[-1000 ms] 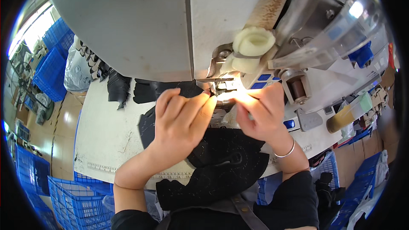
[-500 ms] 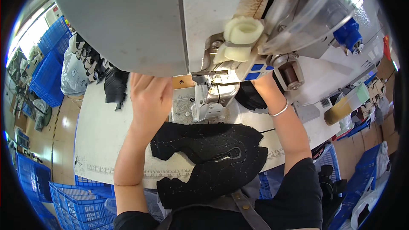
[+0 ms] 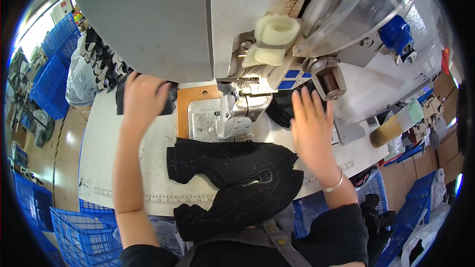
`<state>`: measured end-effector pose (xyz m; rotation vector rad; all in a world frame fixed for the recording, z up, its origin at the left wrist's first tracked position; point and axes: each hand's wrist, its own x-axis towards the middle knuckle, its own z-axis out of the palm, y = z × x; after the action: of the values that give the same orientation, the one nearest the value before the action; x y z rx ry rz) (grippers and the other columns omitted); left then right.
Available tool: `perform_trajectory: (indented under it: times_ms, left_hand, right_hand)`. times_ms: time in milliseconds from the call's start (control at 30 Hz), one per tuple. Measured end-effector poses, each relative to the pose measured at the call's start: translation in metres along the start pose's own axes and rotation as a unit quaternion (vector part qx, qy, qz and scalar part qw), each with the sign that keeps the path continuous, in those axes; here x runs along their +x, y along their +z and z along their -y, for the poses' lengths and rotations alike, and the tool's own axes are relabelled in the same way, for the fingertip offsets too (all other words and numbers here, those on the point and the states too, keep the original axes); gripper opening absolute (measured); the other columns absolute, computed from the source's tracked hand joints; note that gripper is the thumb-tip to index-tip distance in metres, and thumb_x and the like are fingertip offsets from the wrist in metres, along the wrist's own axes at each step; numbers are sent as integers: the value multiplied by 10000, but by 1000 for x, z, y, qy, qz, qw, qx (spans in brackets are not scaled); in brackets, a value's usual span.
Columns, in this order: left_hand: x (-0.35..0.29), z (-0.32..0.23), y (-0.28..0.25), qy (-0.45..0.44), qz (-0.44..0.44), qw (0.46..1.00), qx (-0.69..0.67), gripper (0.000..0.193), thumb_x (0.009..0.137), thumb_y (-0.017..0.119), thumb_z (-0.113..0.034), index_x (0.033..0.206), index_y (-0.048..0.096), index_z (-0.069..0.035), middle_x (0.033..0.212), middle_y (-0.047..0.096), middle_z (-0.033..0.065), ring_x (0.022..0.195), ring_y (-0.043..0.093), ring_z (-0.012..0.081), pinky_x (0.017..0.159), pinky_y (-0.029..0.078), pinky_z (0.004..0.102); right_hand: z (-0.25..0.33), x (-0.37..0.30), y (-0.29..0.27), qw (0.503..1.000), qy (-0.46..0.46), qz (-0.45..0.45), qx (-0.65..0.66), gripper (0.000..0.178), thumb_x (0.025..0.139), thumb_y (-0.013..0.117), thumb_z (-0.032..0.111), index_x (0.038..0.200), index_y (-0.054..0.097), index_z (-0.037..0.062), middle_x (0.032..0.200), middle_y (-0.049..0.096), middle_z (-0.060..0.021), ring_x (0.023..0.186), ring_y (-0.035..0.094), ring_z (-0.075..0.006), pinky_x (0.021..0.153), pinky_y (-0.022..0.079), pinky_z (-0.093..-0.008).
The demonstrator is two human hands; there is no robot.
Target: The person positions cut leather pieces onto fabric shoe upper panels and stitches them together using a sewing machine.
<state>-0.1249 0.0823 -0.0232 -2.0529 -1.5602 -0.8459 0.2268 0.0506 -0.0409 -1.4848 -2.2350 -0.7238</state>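
Note:
My left hand (image 3: 142, 98) is on dark leather-like pieces (image 3: 169, 103) left of the sewing machine's working head (image 3: 240, 113). Its thumb stands apart from the bent fingers, whose tips are partly hidden. Beside the machine's right side, my right hand (image 3: 312, 131) is open with its fingers stretched forward, next to a black piece (image 3: 282, 109) partly hidden by the machine. A curved black fabric piece (image 3: 237, 168), shaped like a horseshoe with pale stitch lines and a small looped opening, lies at the table's front edge, between my forearms.
The machine's grey housing (image 3: 143, 24) hangs over the table (image 3: 104, 168). Strips of black cut pieces (image 3: 101, 62) pile at the left. A bottle of yellowish liquid (image 3: 386, 132) stands at the right. Blue crates (image 3: 86, 235) flank the table on the floor.
My left hand has moved left, away from the machine, onto the dark pieces. My right hand has drawn back from behind the machine head, and its fingers now show. The view has shifted slightly.

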Motion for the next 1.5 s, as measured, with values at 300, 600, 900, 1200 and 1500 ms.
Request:
perform_trajectory:
  times_ms: [300, 600, 900, 1200, 1500]
  left_hand:
    - [-109, 212, 19, -205, 323, 923, -47, 532, 603, 848, -97, 1090, 633, -89, 785, 644, 123, 762, 650, 290, 717, 490, 355]
    - [-105, 188, 11, -180, 236, 952, -74, 358, 604, 830, -65, 904, 637, -44, 703, 613, 111, 700, 608, 312, 692, 464, 411]
    - [-91, 123, -59, -333, 232, 832, -377, 174, 775, 702, 10, 947, 680, 16, 833, 593, 32, 648, 540, 87, 563, 460, 256]
    - [-29, -85, -75, 17, 99, 909, -405, 220, 725, 796, -83, 727, 578, -55, 1158, 632, 111, 938, 596, 216, 887, 415, 340]
    - [-18, -102, -54, 20, 86, 891, -446, 191, 772, 769, -60, 961, 745, -57, 739, 668, 53, 683, 611, 188, 625, 458, 301]
  right_hand:
    - [18, -51, 0, 924, -145, 223, 274, 775, 743, 777, 305, 1374, 427, 23, 1313, 505, -184, 1195, 510, -373, 1001, 394, -481]
    - [23, -32, -15, 923, -103, 268, 257, 775, 685, 816, 272, 1339, 480, 28, 1100, 541, -111, 1011, 500, -288, 844, 404, -391]
    - [3, 0, -35, 830, -46, 171, 528, 198, 761, 774, 113, 856, 661, -18, 801, 686, -138, 706, 661, -283, 653, 499, -322]
    - [30, 36, -65, 769, -86, 196, 602, 132, 862, 672, 69, 958, 663, -22, 754, 643, -119, 630, 592, -185, 615, 476, -269]
    - [23, 37, -61, 773, -91, 169, 604, 176, 868, 679, 101, 995, 655, -19, 800, 663, -150, 675, 640, -219, 646, 492, -286]
